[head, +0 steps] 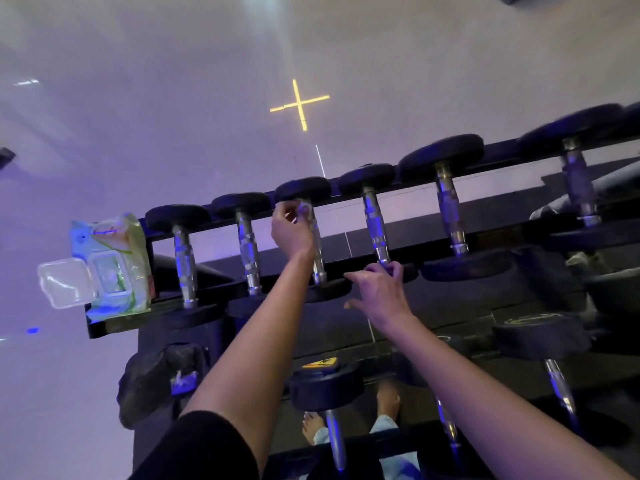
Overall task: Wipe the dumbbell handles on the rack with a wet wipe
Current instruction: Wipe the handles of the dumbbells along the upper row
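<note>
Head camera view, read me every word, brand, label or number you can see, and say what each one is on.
Nothing here reads clearly.
Green and white wet wipe pack at far left: print too blurred to read.
Yellow sticker on a black lower dumbbell head: too blurred.
Pale marking on the black dumbbell head at lower right: illegible.

A pale, smooth surface [173,98] fills the upper view, washed in violet light. A yellow cross [299,103] marks it. Dark tiles [346,245] run below it. A small blue glow [32,330] sits far left.
</note>
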